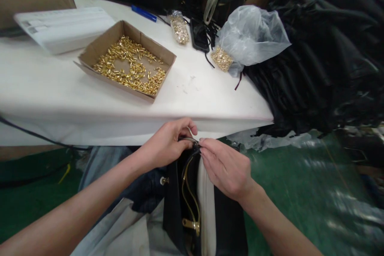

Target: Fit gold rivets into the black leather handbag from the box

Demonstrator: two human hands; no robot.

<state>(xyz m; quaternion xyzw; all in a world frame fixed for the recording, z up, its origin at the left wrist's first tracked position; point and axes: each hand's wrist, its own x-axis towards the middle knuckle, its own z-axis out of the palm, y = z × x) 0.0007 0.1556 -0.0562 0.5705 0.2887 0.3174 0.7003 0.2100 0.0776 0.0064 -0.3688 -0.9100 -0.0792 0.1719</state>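
Observation:
A black handbag (pixel 229 220) rests on the person's lap below the table edge, its top open. A brass-coloured zipper (pixel 196 224) and a pale inner panel (pixel 207 208) show inside it. At the far end of the opening, my left hand (pixel 168 144) is closed, thumb and fingers curled around the bag's edge by a thin light strip. Opposite it, my right hand (pixel 228 168) pinches the same dark edge, fingertips almost meeting the left thumb. Whatever small part lies between the fingertips is hidden. A metal stud (pixel 164 181) sticks out at the bag's left side.
On the white table (pixel 192 104) stands a cardboard tray (pixel 126 84) of small gold fittings. Behind are a bag of fittings (pixel 180 28), a phone (pixel 199 34), a clear plastic bag (pixel 252 34) and a blue pen (pixel 144 13). Black material (pixel 327 56) is heaped at right.

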